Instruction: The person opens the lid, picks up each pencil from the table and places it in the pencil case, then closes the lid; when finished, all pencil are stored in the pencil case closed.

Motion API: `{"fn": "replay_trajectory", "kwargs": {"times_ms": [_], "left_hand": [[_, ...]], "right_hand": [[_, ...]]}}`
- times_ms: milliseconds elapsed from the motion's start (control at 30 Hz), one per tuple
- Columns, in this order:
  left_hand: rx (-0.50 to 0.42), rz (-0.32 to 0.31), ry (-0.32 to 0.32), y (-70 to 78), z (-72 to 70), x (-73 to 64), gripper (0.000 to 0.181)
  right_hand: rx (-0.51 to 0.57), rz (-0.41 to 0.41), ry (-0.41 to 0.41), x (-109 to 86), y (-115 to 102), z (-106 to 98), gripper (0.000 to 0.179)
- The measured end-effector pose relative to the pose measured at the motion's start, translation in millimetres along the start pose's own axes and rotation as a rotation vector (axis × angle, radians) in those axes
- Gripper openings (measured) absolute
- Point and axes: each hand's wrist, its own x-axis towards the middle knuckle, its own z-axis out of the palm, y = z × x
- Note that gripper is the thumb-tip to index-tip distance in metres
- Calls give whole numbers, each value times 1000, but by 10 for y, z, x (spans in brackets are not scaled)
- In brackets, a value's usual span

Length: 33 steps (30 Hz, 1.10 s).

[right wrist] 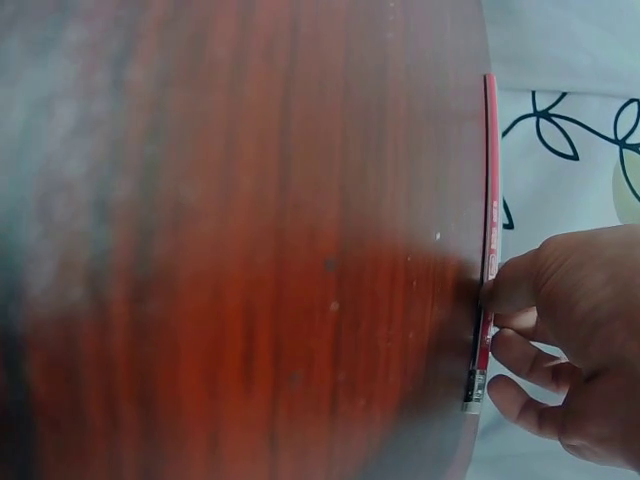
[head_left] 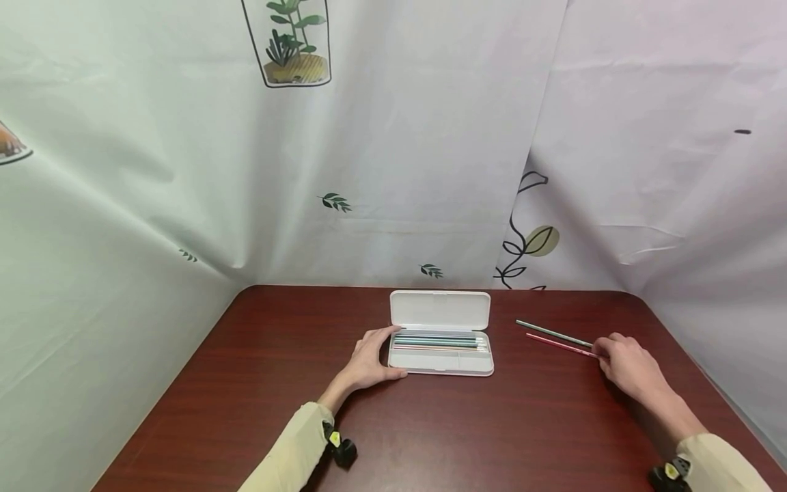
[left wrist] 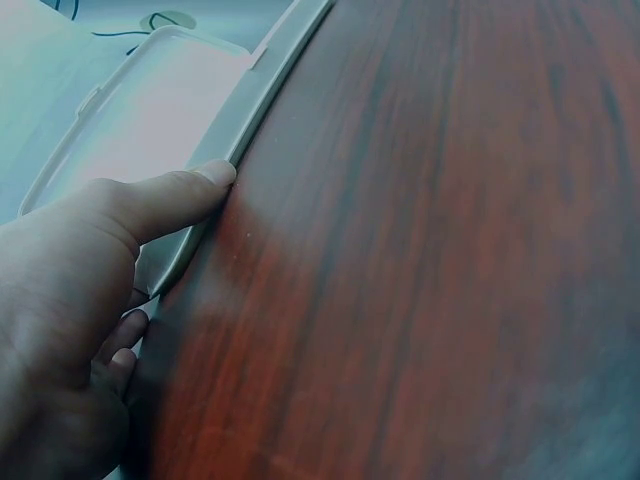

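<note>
A white pencil case (head_left: pixel 424 363) lies on the table with its lid (head_left: pixel 440 311) raised at the back. Several pencils (head_left: pixel 436 342) in green, blue and pink tones lie side by side inside. My left hand (head_left: pixel 367 361) holds the case at its left end, fingers at the rear corner and thumb (left wrist: pixel 205 180) along the front edge. On the right, my right hand (head_left: pixel 633 369) pinches a red pencil (head_left: pixel 553 343) near its eraser end, which shows in the right wrist view. A green pencil (head_left: pixel 550 332) lies just behind it, its near end meeting the fingers.
The dark red wooden table (head_left: pixel 246 355) ends at a pale printed cloth (head_left: pixel 381 150) hanging behind and at both sides. A black wrist device (head_left: pixel 343 451) sits on the left cuff, another (head_left: pixel 670 475) on the right.
</note>
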Motion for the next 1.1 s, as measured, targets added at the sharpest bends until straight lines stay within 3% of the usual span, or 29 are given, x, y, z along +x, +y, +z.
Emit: {"fn": "replay_trajectory", "kwargs": {"times_ms": [333, 700, 1100], "left_hand": [[-1, -4, 2, 1, 1, -6, 87], [-2, 1, 5, -1, 0, 0, 87], [-2, 0, 3, 7, -3, -1, 86]], "right_hand": [[22, -7, -16, 10, -26, -16, 15], [10, -42, 38, 17, -60, -5, 17], [56, -61, 19, 119, -284, -82, 20]]}}
